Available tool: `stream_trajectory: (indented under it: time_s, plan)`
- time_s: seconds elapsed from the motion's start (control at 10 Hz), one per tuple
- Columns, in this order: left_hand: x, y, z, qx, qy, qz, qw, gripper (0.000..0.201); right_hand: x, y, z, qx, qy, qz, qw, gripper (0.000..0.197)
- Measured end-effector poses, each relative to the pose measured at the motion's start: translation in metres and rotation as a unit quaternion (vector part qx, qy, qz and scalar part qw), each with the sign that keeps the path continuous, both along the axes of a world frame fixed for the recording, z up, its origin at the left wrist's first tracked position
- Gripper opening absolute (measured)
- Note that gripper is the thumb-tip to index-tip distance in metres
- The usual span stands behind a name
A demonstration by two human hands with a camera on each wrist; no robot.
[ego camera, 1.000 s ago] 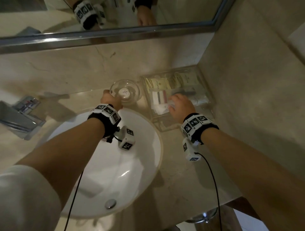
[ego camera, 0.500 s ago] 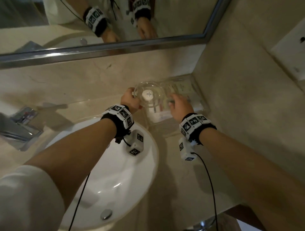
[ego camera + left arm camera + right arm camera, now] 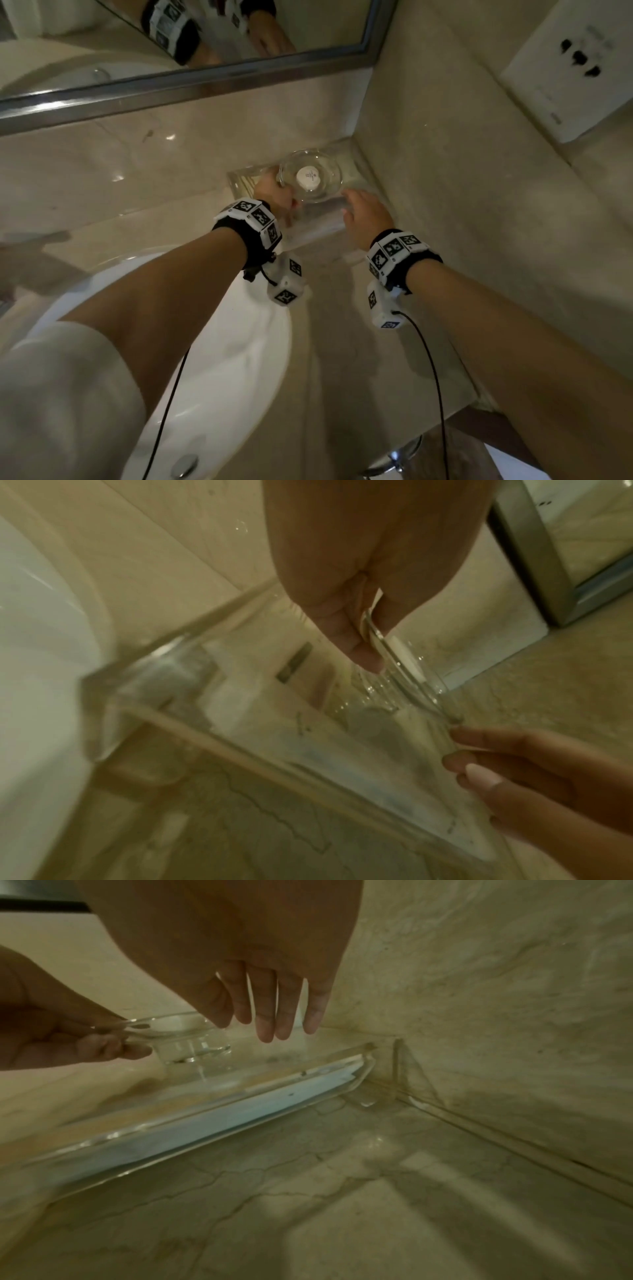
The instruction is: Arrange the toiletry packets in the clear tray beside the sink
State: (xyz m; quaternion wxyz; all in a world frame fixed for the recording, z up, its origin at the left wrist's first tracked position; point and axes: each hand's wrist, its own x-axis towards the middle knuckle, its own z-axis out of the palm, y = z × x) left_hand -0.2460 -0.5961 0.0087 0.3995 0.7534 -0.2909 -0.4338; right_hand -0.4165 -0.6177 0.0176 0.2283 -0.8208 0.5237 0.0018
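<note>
Here, my left hand (image 3: 274, 195) pinching a glass dish (image 3: 310, 176) above the tray (image 3: 212, 1118), my right hand (image 3: 368, 219) fingers (image 3: 265, 1010) straight, loosely apart.

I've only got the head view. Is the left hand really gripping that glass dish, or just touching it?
Observer: Gripping. The left wrist view shows the left hand pinching the dish by its rim, thumb on one side and fingers on the other.
Operator: Is the right hand holding anything underneath?
Observer: No. In the right wrist view the right hand has its fingers straight and pointing down beside the dish, and they are empty.
Operator: Is the dish down on the tray?
Observer: The right wrist view shows its base low over the tray. I cannot tell whether they touch.
</note>
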Motion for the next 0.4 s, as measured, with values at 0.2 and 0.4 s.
stream_trajectory:
  time_s: [0.2, 0.4]
  plan:
    - [0.004, 0.003, 0.010, 0.030, 0.005, -0.015, 0.999, 0.047, -0.007, 0.000, 0.005, -0.030, -0.016, 0.002, 0.999, 0.040]
    - [0.033, 0.026, 0.033, 0.018, -0.045, 0.022, 0.999, 0.031, 0.003, 0.008, 0.024, -0.056, -0.046, 0.009, 0.997, 0.039]
